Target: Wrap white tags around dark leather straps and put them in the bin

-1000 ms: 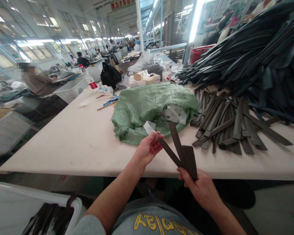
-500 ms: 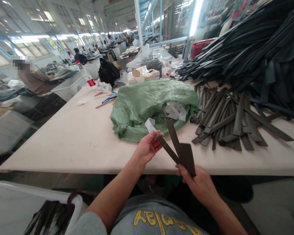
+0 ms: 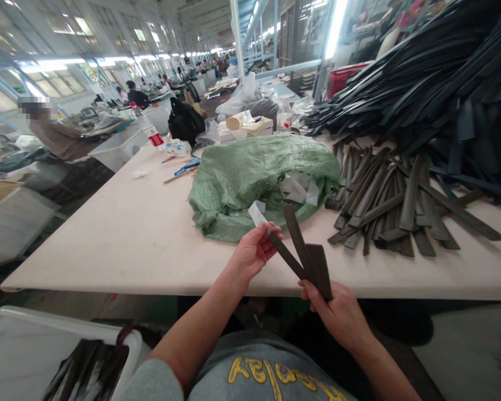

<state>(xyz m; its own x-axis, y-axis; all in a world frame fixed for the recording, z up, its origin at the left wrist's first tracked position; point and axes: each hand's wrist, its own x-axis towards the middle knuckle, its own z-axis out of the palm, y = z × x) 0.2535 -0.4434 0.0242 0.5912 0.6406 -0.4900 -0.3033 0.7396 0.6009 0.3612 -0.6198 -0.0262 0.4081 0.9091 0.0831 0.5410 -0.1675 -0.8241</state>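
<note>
My left hand pinches a translucent white plastic strip against the end of a dark brown strip. That strip slants down to my right hand, which is closed around the lower ends of several dark strips fanned apart. Both hands are over the table's near edge. Just beyond my left fingers lies a green woven sack, its torn opening showing white plastic pieces inside. Loose brown strips are heaped to the right of the sack.
A tall pile of black strips covers the table's back right. Behind the sack are a black bag, a bottle and a paper roll. At lower left stands a white bin holding dark strips. A person sits farther left.
Hardly anything differs. The view has shifted very slightly, and both hands keep the same hold on the strips.
</note>
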